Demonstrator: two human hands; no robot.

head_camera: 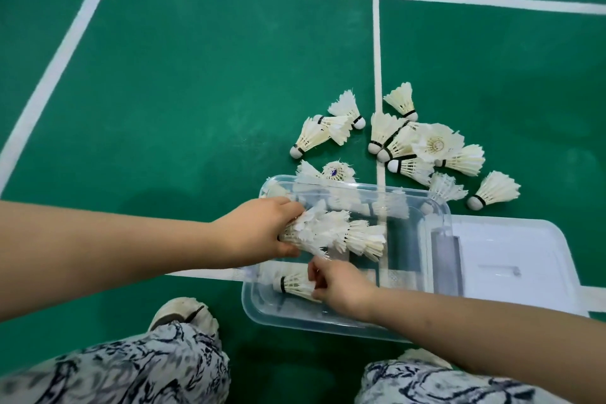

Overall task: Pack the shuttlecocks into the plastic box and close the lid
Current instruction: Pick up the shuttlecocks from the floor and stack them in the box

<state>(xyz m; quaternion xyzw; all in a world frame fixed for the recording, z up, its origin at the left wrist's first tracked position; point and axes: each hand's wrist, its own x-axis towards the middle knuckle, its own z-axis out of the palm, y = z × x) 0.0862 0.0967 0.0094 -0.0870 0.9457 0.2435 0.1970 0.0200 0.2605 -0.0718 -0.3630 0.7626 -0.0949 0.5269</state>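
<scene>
While the left hand [262,228] grips a stack of shuttlecocks [341,233] over the open plastic box [295,318], the right hand [342,287] pinches a single shuttlecock [295,284] lying inside it. Lid [511,259] lies on the floor [196,92] against the box's right side; loose shuttlecocks [410,141] lie scattered just beyond.

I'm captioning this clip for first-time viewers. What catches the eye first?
The scatter of loose shuttlecocks on the green court floor, just beyond the clear plastic box. Then the left hand gripping a nested row of shuttlecocks over the box, while the right hand pinches a single shuttlecock inside it.
</scene>
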